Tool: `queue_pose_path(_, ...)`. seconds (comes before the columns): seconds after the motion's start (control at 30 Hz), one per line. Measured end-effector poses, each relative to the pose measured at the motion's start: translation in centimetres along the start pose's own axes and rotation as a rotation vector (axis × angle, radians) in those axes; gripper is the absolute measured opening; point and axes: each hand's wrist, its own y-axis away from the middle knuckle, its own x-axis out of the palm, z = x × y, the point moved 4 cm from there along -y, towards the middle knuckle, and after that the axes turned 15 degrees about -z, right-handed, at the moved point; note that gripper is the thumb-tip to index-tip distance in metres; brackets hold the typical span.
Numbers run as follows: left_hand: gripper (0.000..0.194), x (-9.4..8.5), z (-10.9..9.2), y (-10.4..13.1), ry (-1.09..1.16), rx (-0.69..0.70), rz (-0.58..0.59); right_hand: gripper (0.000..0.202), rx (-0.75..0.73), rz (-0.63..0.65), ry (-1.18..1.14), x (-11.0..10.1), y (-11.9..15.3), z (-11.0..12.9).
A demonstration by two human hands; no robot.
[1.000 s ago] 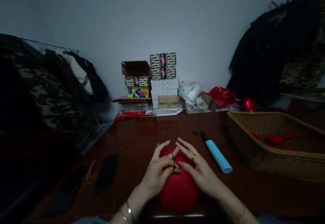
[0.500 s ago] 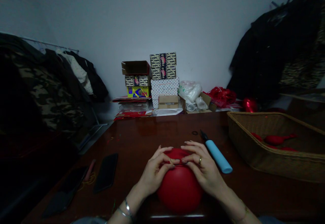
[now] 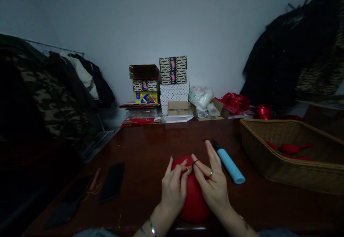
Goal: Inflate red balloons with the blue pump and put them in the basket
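A round, inflated red balloon rests at the table's near edge, between my hands and partly covered by them. My left hand pinches at the balloon's neck with thumb and index finger. My right hand, a ring on one finger, meets it there, thumb and a finger closed and another finger stretched up. A thin dark loop crosses a right fingertip; whether it is the balloon's neck or a band I cannot tell. Right of my hands lies a light-blue hand pump with a black nozzle.
At right stands a wicker basket with several red balloons inside. Two dark, flat, phone-like things lie at left beside a pinkish stick and tan bands. Stacked boxes stand behind the table.
Both hands have turned more upright and drawn together over the balloon's neck. The right fingers have lifted, and a dark loop now shows at a fingertip. The pump and basket stay put.
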Motion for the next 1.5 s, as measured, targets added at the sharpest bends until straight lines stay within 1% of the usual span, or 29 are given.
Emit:
queue_pose_path(0.07,0.016,0.1,-0.3,0.5,0.015,0.017,-0.004,0.030,0.000,-0.086,0.017,0.0,0.4,-0.4)
queue_pose_path(0.1,0.016,0.0,-0.3,0.7,0.029,0.012,-0.005,0.030,0.029,-0.100,0.015,0.1,0.4,-0.7)
queue_pose_path(0.13,0.015,0.0,-0.2,0.8,0.047,-0.009,-0.002,0.030,0.070,-0.083,0.009,0.2,0.4,-1.1)
queue_pose_path(0.2,0.011,-0.3,0.4,0.5,0.098,-0.129,0.015,0.033,0.172,0.023,-0.015,0.7,0.2,-2.0)
queue_pose_path(0.27,0.011,-0.6,1.3,0.0,0.185,-0.324,0.027,0.039,0.245,0.145,-0.039,1.3,0.0,-2.7)
queue_pose_path(0.3,0.013,-0.7,1.7,-0.3,0.239,-0.414,0.029,0.042,0.255,0.188,-0.048,1.4,0.0,-2.8)
queue_pose_path(0.33,0.014,-0.7,2.0,-0.6,0.288,-0.484,0.031,0.044,0.247,0.218,-0.049,1.6,-0.1,-2.7)
queue_pose_path(0.37,0.015,-0.8,2.1,-0.9,0.328,-0.524,0.034,0.045,0.221,0.245,-0.042,1.8,-0.1,-2.6)
queue_pose_path(0.43,0.015,-0.8,1.9,-1.2,0.365,-0.529,0.054,0.041,0.139,0.311,-0.006,2.1,0.0,-1.9)
queue_pose_path(0.5,0.015,-0.9,1.6,-1.3,0.366,-0.485,0.093,0.027,0.065,0.376,0.034,2.3,0.2,-1.3)
queue_pose_path(0.57,0.015,-1.1,1.2,-1.4,0.363,-0.435,0.148,0.014,0.028,0.412,0.067,2.4,0.3,-1.0)
queue_pose_path(0.67,0.020,-2.2,1.1,-2.5,0.337,-0.363,0.188,0.011,-0.001,0.431,0.113,2.3,0.4,-0.9)
queue_pose_path(0.7,0.022,-2.7,1.0,-3.2,0.308,-0.320,0.167,0.010,-0.014,0.434,0.127,2.3,0.4,-0.9)
queue_pose_path(0.73,0.021,-3.2,0.9,-3.9,0.260,-0.245,0.165,0.010,-0.029,0.438,0.138,2.3,0.5,-0.9)
queue_pose_path(0.77,0.018,-3.4,0.6,-4.5,0.193,-0.149,0.225,0.010,-0.044,0.440,0.144,2.3,0.5,-0.8)
queue_pose_path(0.83,0.013,-3.5,-0.1,-5.3,0.068,0.052,0.404,0.011,-0.064,0.456,0.142,2.3,0.5,-0.7)
queue_pose_path(0.9,0.012,-3.4,-0.8,-5.8,-0.017,0.225,0.561,0.011,-0.065,0.479,0.130,2.4,0.6,-0.4)
queue_pose_path(0.93,0.013,-3.4,-1.1,-6.0,-0.051,0.295,0.614,0.011,-0.060,0.492,0.124,2.4,0.6,-0.4)
queue_pose_path(1.0,0.015,-3.5,-1.7,-6.4,-0.112,0.405,0.680,0.010,-0.047,0.506,0.116,2.5,0.7,-0.3)
queue_pose_path(1.1,0.018,-3.8,-2.6,-6.9,-0.174,0.527,0.713,0.009,-0.045,0.516,0.104,2.6,0.9,-0.2)
queue_pose_path(1.2,0.024,-3.8,-3.2,-6.9,-0.205,0.585,0.732,0.010,-0.049,0.541,0.104,2.7,1.2,-0.3)
queue_pose_path(1.33,0.026,-4.0,-3.2,-6.6,-0.221,0.574,0.777,0.010,-0.016,0.560,0.084,2.6,1.1,-0.3)
queue_pose_path(1.43,0.017,-4.5,-2.9,-6.5,-0.192,0.496,0.809,0.009,0.036,0.545,0.043,2.3,0.8,-0.3)
queue_pose_path(1.5,0.009,-4.9,-2.7,-6.5,-0.116,0.395,0.828,0.008,0.079,0.532,0.000,2.2,0.7,-0.5)
